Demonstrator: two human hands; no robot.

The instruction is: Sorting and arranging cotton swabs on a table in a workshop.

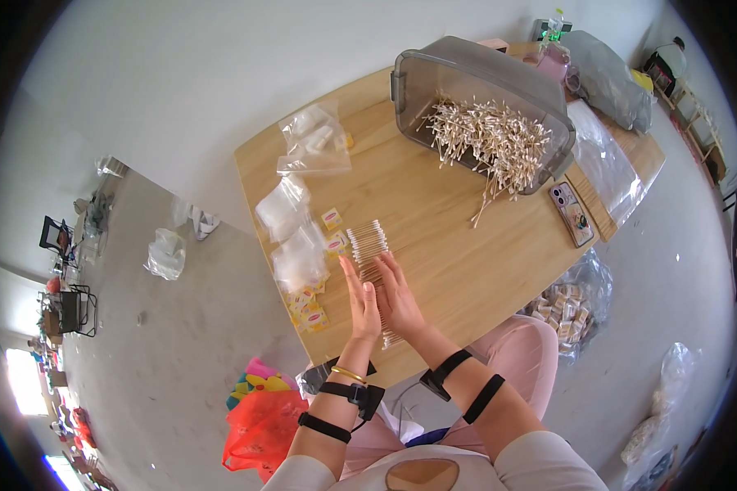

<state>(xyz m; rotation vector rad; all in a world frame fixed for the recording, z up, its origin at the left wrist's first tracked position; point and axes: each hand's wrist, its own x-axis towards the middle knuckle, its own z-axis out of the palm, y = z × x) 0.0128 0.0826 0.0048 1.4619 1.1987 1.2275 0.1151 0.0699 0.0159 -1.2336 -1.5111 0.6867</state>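
Observation:
A long row of cotton swabs point(368, 239) lies side by side on the wooden table point(434, 237). My right hand point(400, 304) rests palm down over the middle of this row, its fingers stretched out and covering part of it. Along the row's left side stands my left hand point(361, 304), turned on edge with its fingers straight and the thumb close to my right hand. Neither hand grips anything that I can see. Small yellow-and-white cards point(309, 313) and a stack of clear plastic bags point(296, 255) lie left of my left hand.
A tilted grey plastic tub point(475, 65) holds many loose swabs point(499, 139) at the back right. A phone point(571, 214) lies by the right edge. Beside the table are a clear sack of small packs point(567, 315) and a red bag point(258, 430). Another person point(670, 64) is far right.

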